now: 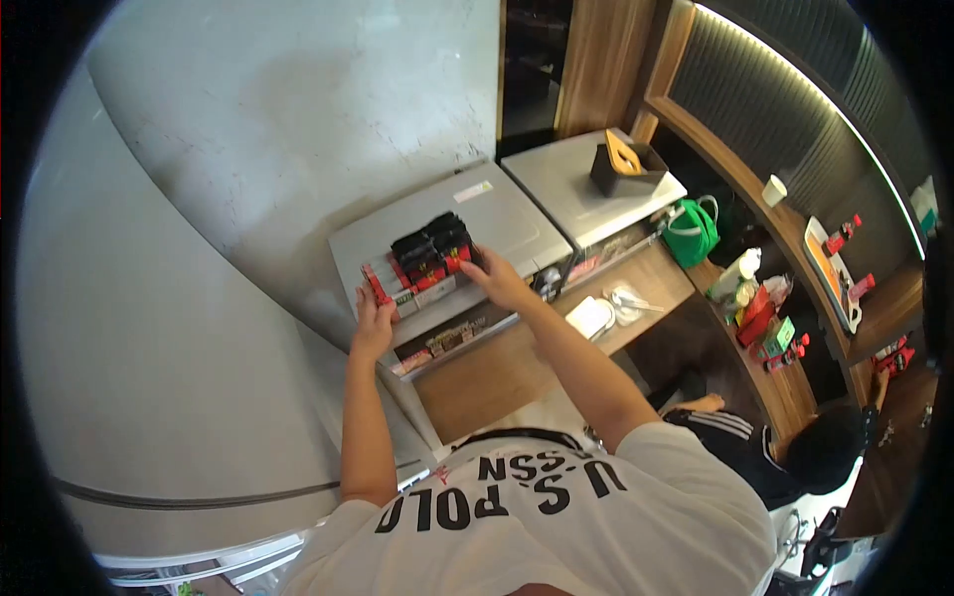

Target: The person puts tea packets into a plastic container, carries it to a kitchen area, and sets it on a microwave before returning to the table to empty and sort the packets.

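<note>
Several black and red packets lie bunched together on top of a grey cabinet. At the left end of the bunch, my left hand has its fingers around a red and white packet. My right hand presses its fingers against the right end of the black and red packets. Both hands are at the cabinet's front edge, with the packets between them. The undersides of the packets are hidden.
A dark box with an orange item stands on the neighbouring cabinet. Beside it hangs a green bag. White dishes lie on a wooden surface below. Another person in black crouches at the right, near shelves with bottles.
</note>
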Demonstrator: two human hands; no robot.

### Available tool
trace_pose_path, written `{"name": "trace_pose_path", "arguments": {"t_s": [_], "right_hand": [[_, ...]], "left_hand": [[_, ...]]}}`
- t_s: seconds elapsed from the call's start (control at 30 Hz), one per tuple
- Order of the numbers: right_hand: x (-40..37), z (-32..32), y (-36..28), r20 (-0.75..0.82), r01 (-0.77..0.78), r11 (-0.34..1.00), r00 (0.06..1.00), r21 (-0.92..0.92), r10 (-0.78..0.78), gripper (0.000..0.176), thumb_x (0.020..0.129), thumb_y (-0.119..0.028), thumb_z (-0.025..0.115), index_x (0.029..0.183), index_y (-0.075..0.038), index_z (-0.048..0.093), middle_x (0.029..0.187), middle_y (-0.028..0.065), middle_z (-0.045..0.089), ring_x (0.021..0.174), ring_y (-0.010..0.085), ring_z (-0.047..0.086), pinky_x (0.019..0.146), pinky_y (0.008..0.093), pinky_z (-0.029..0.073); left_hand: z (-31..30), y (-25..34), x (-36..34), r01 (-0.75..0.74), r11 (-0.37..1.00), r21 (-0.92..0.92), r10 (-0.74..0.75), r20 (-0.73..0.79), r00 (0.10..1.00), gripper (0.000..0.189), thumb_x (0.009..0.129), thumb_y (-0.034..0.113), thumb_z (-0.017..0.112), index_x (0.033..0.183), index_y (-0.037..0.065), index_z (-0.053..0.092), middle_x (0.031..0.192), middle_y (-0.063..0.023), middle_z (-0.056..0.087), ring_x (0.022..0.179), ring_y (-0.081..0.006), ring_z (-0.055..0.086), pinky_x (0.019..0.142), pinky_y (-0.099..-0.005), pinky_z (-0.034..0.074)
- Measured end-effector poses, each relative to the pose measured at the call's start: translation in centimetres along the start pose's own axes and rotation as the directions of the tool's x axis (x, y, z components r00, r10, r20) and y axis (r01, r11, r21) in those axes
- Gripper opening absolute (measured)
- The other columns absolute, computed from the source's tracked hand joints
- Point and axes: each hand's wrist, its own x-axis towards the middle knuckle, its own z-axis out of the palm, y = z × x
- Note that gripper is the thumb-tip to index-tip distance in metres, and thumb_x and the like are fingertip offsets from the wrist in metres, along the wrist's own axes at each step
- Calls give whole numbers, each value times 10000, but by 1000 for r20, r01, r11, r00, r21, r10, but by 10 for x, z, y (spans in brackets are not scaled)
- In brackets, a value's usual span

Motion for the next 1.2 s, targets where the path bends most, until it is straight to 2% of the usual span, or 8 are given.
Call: {"name": "trace_pose_path", "arguments": {"t_s": [0.13,0.23,0.33,0.43,0.53,0.67,0.87,1.2], "right_hand": [[-17,-42,-40,-252,136,915,967,379,-39,609,1049,-319,653,1490,62,476,1467,219,586,1355,265,566,1144,395,433],[-73,-117,-185,-462,402,895,842,195,-277,456,1010,-170,659,1408,22,545,1336,106,630,1250,213,587,1088,361,457],[-149,-194,-302,-470,692,663,502,-285,-726,404,984,-99,652,1360,18,565,1250,68,647,1202,196,587,1062,355,461],[-238,-241,-396,-121,740,326,318,-589,-940,403,985,-101,651,1360,18,565,1250,69,647,1201,196,587,1062,356,461],[-306,-248,-451,160,704,156,362,-693,-918,402,986,-103,650,1360,17,566,1249,69,647,1200,197,587,1062,357,461],[-375,-239,-488,248,573,97,493,-814,-834,401,987,-107,648,1360,16,566,1248,70,647,1199,198,588,1063,358,460],[-475,-206,-544,226,339,3,635,-941,-739,399,989,-111,645,1359,15,567,1247,71,648,1198,199,589,1063,360,460],[-644,-81,-709,157,46,-172,677,-984,-719,397,992,-120,641,1359,13,568,1245,73,648,1195,202,590,1064,363,458]], "left_hand": [[-60,98,-36,103,924,368,-149,98,984,911,1013,454,600,1592,-125,201,1665,-379,171,1592,-464,108,1295,-462,111],[-111,213,-64,-267,963,41,246,274,930,775,993,347,633,1546,-122,356,1633,-340,317,1566,-442,246,1273,-452,213],[-126,300,-56,-485,677,-553,734,457,502,685,962,289,642,1485,-121,473,1518,-302,516,1443,-447,475,1206,-454,360],[-78,346,-50,-438,312,-843,942,333,31,675,1009,379,571,1436,-140,511,1436,-312,572,1365,-452,540,1168,-492,404],[-26,383,-64,-299,206,-932,936,277,-219,666,1008,376,572,1431,-136,513,1429,-307,572,1358,-448,541,1163,-491,405],[21,424,-94,-160,167,-973,872,222,-436,655,1006,371,573,1424,-130,516,1420,-301,573,1348,-443,542,1156,-488,408],[43,504,-161,-22,106,-994,750,95,-655,638,1004,364,575,1413,-122,520,1406,-291,573,1334,-435,544,1146,-485,411],[-64,611,-336,82,-8,-997,440,-77,-895,610,1001,353,578,1395,-109,527,1384,-276,574,1310,-421,546,1129,-479,417]]}}
